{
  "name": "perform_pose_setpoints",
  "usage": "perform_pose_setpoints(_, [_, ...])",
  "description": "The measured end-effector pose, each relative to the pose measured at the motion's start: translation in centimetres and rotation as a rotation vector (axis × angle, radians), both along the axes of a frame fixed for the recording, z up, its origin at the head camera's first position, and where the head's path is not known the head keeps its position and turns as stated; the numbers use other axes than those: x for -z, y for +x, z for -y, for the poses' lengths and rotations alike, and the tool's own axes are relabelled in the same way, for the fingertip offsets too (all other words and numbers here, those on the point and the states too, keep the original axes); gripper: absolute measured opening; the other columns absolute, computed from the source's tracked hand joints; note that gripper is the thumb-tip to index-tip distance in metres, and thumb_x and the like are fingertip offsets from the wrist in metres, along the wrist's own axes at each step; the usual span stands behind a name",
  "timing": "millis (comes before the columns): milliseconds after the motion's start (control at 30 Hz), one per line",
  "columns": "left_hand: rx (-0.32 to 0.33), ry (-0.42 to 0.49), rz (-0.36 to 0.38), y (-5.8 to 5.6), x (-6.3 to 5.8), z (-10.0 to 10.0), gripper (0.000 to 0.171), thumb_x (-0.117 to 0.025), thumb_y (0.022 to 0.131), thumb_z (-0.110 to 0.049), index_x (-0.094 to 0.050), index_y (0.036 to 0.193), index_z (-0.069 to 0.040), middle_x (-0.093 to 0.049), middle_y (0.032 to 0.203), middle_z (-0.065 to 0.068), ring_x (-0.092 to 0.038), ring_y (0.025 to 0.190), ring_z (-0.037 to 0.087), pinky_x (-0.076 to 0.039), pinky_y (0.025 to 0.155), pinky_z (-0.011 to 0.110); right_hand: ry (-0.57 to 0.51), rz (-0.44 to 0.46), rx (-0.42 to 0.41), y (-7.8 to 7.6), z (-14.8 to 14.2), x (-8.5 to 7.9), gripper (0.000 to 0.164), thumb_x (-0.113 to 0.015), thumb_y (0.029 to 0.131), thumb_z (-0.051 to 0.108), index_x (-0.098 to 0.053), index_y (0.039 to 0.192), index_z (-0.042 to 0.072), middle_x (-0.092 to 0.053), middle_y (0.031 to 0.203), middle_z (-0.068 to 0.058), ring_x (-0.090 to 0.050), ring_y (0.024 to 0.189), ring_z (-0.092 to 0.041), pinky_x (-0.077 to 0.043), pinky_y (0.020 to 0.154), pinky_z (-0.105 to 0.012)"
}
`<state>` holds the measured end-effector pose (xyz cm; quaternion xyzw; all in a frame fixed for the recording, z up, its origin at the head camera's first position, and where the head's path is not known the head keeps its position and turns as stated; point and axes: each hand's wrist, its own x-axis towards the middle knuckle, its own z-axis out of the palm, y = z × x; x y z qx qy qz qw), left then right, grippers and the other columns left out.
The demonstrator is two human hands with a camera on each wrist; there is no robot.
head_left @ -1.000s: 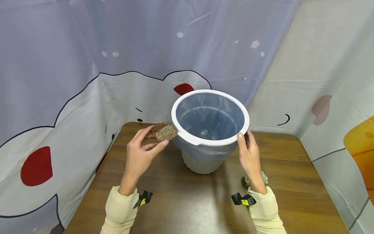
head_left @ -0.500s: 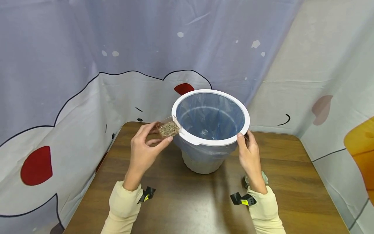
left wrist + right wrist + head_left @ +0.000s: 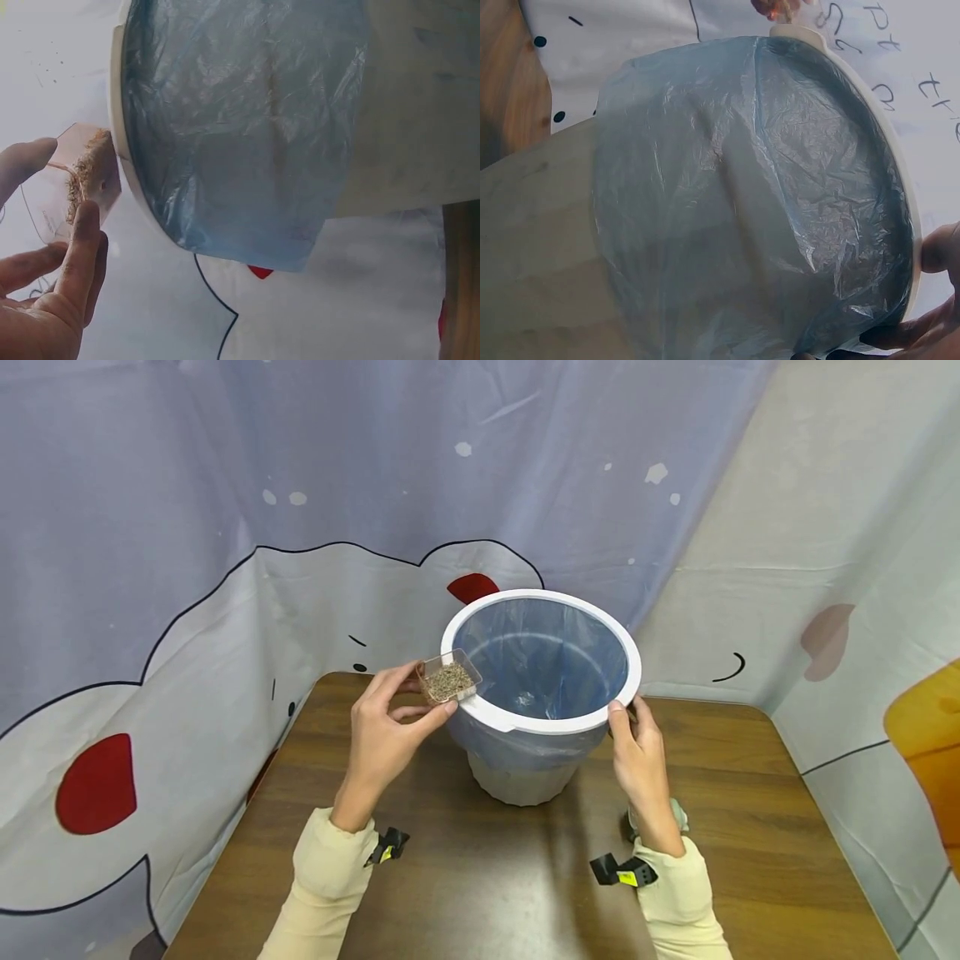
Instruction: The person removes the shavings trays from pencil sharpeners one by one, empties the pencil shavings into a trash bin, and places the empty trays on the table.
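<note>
From my end of the feed, I see the person's left hand (image 3: 382, 727) pinching a small clear box (image 3: 468, 692), thumb on the near side and the other fingers on the far side. Dry, brownish-green crumbs (image 3: 448, 682) lie inside it, and its open top faces up toward the head camera. That box is over the left part of the white rim (image 3: 555, 727) of a bin (image 3: 517, 777); my left wrist view puts it just above the rim, but I can't tell whether the two touch.

The right hand (image 3: 637, 752) grips the rim on the opposite side, its thumb on top and the fingers curled beneath the outer edge. A thin bluish bag (image 3: 540, 668) lines the bin and hangs over the outside below the rim. The bin stands upright on a brown wooden desk (image 3: 480, 893).

Near the right wrist I make out a pale green thing (image 3: 680, 816) on the desk, partly hidden by the arm, so I can't say what it is. Both arms wear cream sleeves (image 3: 326, 868), with a small black camera (image 3: 624, 871) at each wrist. Behind everything I have a printed curtain (image 3: 375, 443), lavender and white with red patches.
</note>
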<state>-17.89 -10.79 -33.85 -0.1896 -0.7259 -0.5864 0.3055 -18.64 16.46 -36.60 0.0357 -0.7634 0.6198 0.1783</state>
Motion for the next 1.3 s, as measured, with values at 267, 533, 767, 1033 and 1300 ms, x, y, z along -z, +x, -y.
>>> perform_pose_setpoints(267, [0.034,0.018,0.04,-0.5,0.2,-0.1,0.055,-0.072,0.061,-0.003,-0.049,0.11,0.006,-0.047,0.099,0.019,-0.05,0.088,0.031,-0.048,0.063,0.031,-0.059,-0.027,-0.022,0.2,0.4,-0.5,0.041,-0.04,0.088,0.019,-0.034,0.122,-0.003,-0.045,0.114,-0.018,-0.042,0.106,-0.019,-0.033,0.088,-0.029])
perform_pose_setpoints(533, [0.031,-0.016,0.05,-1.6,1.0,0.1,0.056,-0.073,0.061,-0.008,-0.05,0.113,-0.002,-0.047,0.102,0.015,-0.05,0.09,0.026,-0.048,0.064,0.028,-0.058,-0.057,-0.013,0.2,0.4,-0.3,0.04,-0.041,0.088,0.017,-0.035,0.122,-0.003,-0.045,0.115,-0.017,-0.041,0.107,-0.02,-0.033,0.089,-0.029])
perform_pose_setpoints(767, [0.019,-0.023,0.027,-2.3,1.3,0.0,0.058,-0.073,0.061,-0.014,-0.05,0.113,-0.002,-0.047,0.103,0.01,-0.05,0.09,0.021,-0.047,0.065,0.025,-0.095,-0.086,-0.038,0.1,0.5,-0.2,0.039,-0.04,0.089,0.015,-0.034,0.123,-0.003,-0.044,0.116,-0.017,-0.041,0.107,-0.02,-0.033,0.088,-0.028])
perform_pose_setpoints(1033, [-0.007,-0.084,0.02,-1.9,0.0,-0.6,0.057,-0.072,0.061,-0.007,-0.05,0.114,-0.003,-0.045,0.105,0.013,-0.049,0.091,0.025,-0.048,0.065,0.028,-0.11,-0.079,-0.043,0.1,0.5,-0.1,0.039,-0.039,0.089,0.014,-0.034,0.123,-0.003,-0.043,0.116,-0.018,-0.04,0.108,-0.02,-0.033,0.088,-0.028])
perform_pose_setpoints(1300, [-0.044,-0.161,-0.05,-0.7,-1.7,-1.5,0.057,-0.07,0.06,0.004,-0.048,0.113,0.004,-0.043,0.104,0.019,-0.048,0.09,0.028,-0.047,0.065,0.033,-0.154,-0.09,-0.063,0.0,0.6,0.0,0.038,-0.039,0.089,0.013,-0.034,0.123,-0.004,-0.043,0.116,-0.019,-0.04,0.108,-0.021,-0.034,0.087,-0.026])
